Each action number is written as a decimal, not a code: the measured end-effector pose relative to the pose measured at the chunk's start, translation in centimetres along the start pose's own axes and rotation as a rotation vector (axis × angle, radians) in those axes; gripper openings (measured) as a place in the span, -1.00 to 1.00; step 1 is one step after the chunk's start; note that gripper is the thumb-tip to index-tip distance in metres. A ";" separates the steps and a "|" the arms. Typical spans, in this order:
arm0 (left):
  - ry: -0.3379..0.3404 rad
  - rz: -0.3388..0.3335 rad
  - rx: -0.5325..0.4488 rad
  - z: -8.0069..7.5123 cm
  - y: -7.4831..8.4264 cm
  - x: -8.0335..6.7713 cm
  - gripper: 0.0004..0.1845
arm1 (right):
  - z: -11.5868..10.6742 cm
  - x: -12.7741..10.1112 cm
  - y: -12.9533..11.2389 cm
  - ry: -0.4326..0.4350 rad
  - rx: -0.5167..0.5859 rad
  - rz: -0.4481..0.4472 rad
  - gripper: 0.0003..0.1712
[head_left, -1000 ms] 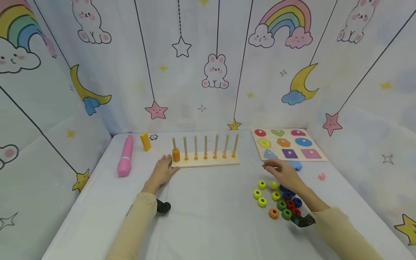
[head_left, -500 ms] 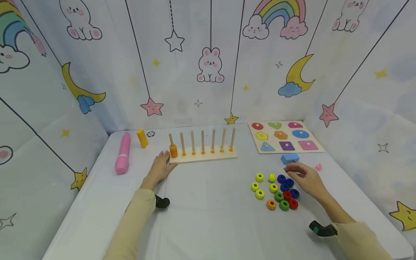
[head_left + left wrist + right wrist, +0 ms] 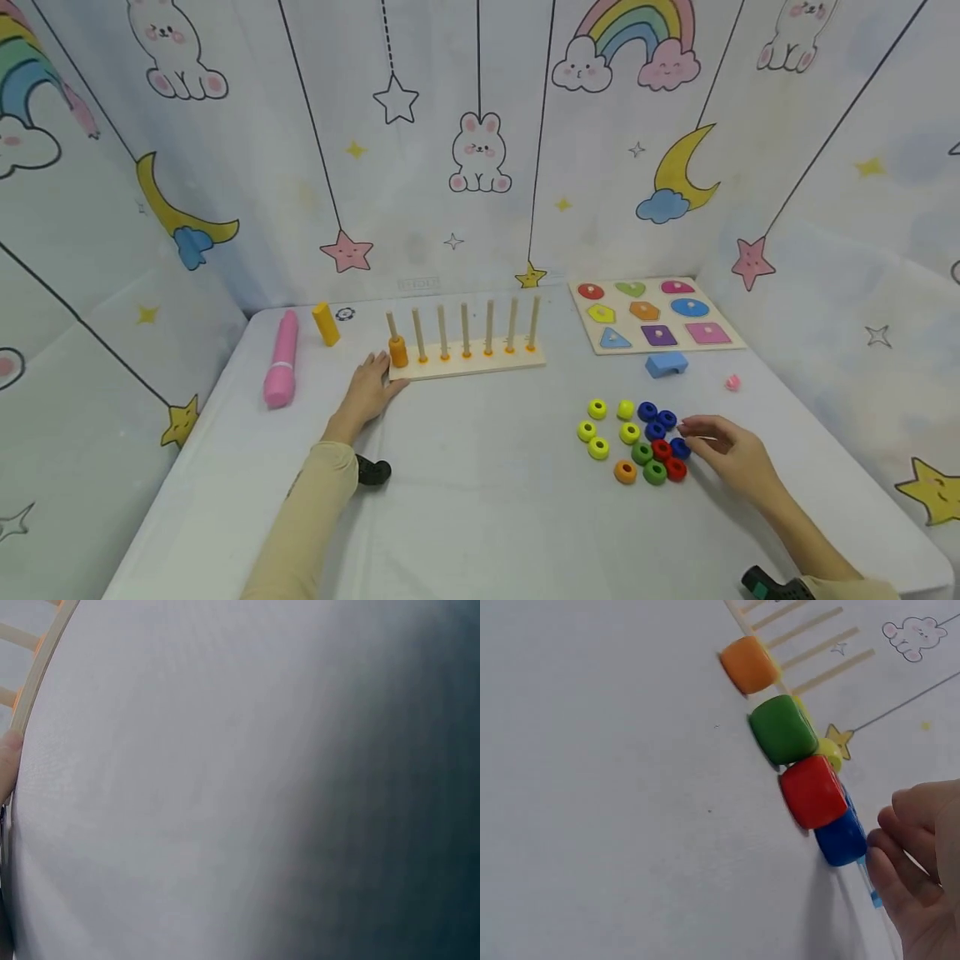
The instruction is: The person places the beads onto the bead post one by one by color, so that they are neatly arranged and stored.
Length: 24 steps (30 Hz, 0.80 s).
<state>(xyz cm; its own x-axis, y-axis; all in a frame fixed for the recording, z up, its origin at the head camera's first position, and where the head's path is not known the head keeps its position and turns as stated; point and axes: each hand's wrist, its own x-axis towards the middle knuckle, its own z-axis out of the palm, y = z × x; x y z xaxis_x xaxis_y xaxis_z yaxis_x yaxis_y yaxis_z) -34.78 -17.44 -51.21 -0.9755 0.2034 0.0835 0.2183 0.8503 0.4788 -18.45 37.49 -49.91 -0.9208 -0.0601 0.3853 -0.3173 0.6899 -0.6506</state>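
Narrow space is left between the thumb and the bent fingers of the right hand [image 3: 738,460], and I see nothing held there. Its fingertips are just beside the outermost dark blue ring [image 3: 680,448]; whether they already touch it, I cannot tell. Left hand [image 3: 367,392] rests at the left end of the wooden peg board [image 3: 500,358], with the thumb along the near edge; probably this steadies the board.

On the leftmost peg sit orange rings [image 3: 398,353], while the other six pegs carry none. One loose orange ring [image 3: 626,472] lies at the near side of the group on the table, next to the green rings [image 3: 655,473]. Red rings [image 3: 677,469] lie between the green and the blue, and yellow rings [image 3: 587,430] are on the left side.

In my judgement, the step in hand is to choose and take a ring from this group. For this, the move calls for the thumb and fingers to close on one ring only, without pushing the red neighbour, and then to lift it straight.
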 end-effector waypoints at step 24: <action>0.025 0.017 0.012 0.1 -0.1 -0.2 -0.23 | 1.5 -2.7 -1.4 -0.073 -0.143 -0.011 -0.59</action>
<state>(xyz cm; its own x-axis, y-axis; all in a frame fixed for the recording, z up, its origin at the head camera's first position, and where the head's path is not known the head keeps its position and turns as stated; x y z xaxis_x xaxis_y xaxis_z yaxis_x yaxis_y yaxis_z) -34.61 -17.55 -51.38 -0.9720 0.2057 0.1137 0.2350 0.8529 0.4662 -15.88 35.56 -51.02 -0.9333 -0.1170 0.3395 -0.2966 0.7842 -0.5450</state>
